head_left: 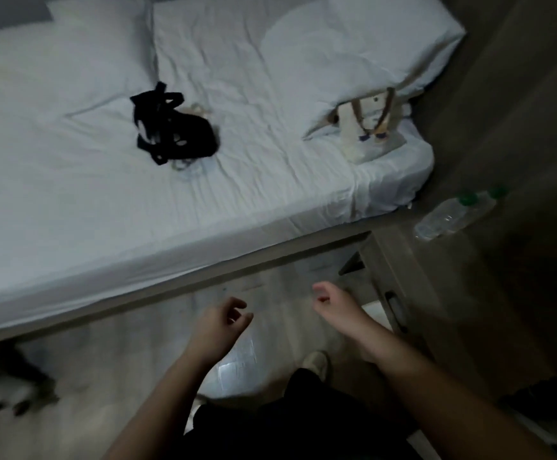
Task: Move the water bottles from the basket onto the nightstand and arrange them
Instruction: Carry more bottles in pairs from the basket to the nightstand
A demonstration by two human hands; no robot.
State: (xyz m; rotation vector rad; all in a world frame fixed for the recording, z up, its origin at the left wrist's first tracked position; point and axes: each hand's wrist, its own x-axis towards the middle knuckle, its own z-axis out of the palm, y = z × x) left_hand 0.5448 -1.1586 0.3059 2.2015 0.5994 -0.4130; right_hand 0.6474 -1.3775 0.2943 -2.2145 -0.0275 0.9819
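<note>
Two clear water bottles [454,214] with green caps stand close together on the brown nightstand [489,270] at the right, beside the bed corner. My left hand [220,322] hovers low over the floor with its fingers loosely curled and holds nothing. My right hand [335,305] is just to its right, near the nightstand's front edge, also empty with its fingers apart. No basket is clearly visible; a pale translucent shape [237,363] shows on the floor under my hands.
A bed with white sheets [137,194] fills the upper left. On it lie a black strappy bundle [174,126] and a cream tote bag [370,124]. A drawer handle [395,307] shows on the nightstand front. Dark blurred objects [8,386] lie at the lower left.
</note>
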